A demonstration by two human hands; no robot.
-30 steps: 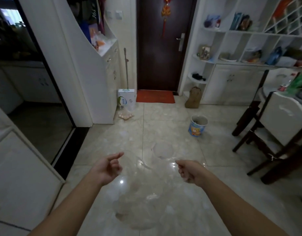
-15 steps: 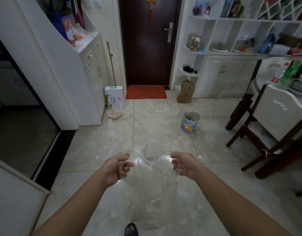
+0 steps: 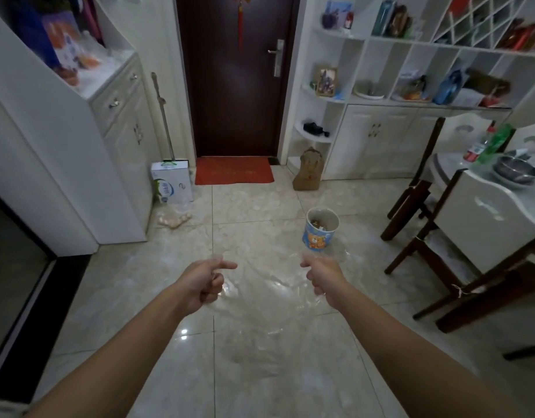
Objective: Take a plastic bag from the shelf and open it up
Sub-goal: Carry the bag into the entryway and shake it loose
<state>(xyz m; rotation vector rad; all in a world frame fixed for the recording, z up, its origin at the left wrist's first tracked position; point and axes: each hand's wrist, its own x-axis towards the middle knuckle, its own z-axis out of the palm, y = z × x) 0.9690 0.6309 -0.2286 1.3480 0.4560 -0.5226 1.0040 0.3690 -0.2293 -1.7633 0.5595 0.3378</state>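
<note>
A clear, nearly see-through plastic bag (image 3: 264, 300) hangs spread out between my two hands, above the glossy tiled floor. My left hand (image 3: 204, 282) pinches the bag's upper left edge between thumb and forefinger. My right hand (image 3: 322, 274) is closed on the upper right edge. The bag's top is pulled wide and its body sags down toward me. Its lower end is hard to make out against the tiles.
A small bin with a bear print (image 3: 320, 233) stands on the floor just beyond my right hand. Dark wooden chairs (image 3: 441, 267) and a white table (image 3: 501, 200) stand at the right. A white cabinet (image 3: 109, 146) is at the left. White shelves (image 3: 411, 70) flank a dark door (image 3: 236, 76).
My hands have moved apart and stretched the bag wide; half a second ago they were close together with the bag bunched. The camera view has shifted a little to the left.
</note>
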